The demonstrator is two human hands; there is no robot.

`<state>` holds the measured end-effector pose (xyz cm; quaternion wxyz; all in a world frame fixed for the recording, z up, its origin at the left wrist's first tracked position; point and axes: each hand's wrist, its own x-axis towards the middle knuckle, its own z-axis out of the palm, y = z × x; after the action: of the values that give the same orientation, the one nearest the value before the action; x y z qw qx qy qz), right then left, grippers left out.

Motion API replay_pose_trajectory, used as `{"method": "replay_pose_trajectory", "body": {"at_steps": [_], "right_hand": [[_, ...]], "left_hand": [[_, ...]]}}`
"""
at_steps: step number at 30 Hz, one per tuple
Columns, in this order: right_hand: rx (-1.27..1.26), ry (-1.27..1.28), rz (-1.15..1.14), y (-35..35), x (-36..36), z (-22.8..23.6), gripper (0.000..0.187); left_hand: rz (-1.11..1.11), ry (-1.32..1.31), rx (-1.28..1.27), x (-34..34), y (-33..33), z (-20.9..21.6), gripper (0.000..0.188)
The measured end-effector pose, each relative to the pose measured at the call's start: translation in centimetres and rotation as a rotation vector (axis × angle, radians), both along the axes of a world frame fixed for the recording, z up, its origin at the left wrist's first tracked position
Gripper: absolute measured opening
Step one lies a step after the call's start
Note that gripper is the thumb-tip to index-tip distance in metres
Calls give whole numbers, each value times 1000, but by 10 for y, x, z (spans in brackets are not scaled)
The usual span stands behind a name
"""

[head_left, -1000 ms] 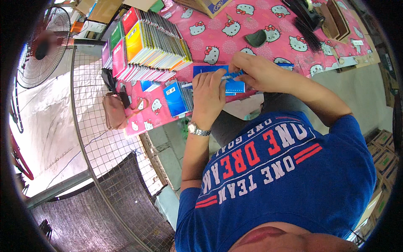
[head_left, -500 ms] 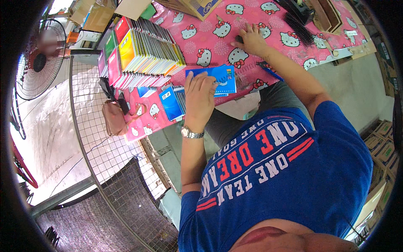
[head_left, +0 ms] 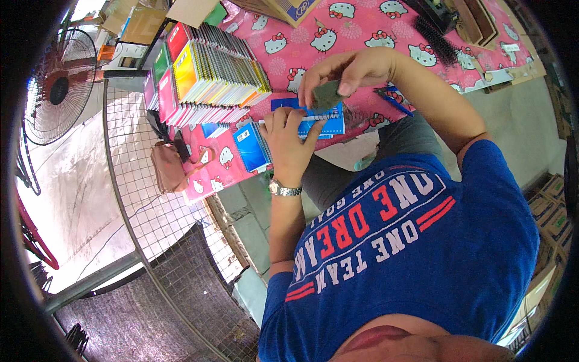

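A blue notebook (head_left: 335, 126) lies near the table's front edge, with a dark spiral wire (head_left: 320, 117) along it. My left hand (head_left: 286, 139), a metal watch on its wrist, holds the notebook at its left part, fingers over the cover and thumb beside the wire. Above it, my right hand (head_left: 360, 67) grips a flat, grey-green slab (head_left: 326, 95) between thumb and fingers. The slab hides part of the cover; I cannot tell whether it touches the wire. Another blue spiral notebook (head_left: 251, 146) lies just left of my left hand.
Tall stacks of spiral notebooks (head_left: 220, 69) stand at the left on the pink patterned tablecloth (head_left: 356, 36). Blue-handled pliers (head_left: 395, 101) lie to the right, black wire coils (head_left: 435, 39) farther back. A brown pouch (head_left: 169, 168) and a fan (head_left: 58, 89) are at the left.
My right hand has come back from farther up the table to the notebook, with the grey-green slab now plainly in its grip. My left hand has shifted slightly, its thumb now spread along the wire.
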<state>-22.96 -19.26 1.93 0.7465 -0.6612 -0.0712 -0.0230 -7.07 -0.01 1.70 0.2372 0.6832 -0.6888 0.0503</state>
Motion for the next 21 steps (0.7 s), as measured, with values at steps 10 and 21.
{"method": "replay_pose_trajectory", "body": {"at_steps": [10,21], "right_hand": [[-109,4,48,-3,11,6,46],[-134,49,79,-6,31,4,47]], "left_hand": [[-54,69,-45,7,-3,8,32],[61,329,14,37,9,3,25]]}}
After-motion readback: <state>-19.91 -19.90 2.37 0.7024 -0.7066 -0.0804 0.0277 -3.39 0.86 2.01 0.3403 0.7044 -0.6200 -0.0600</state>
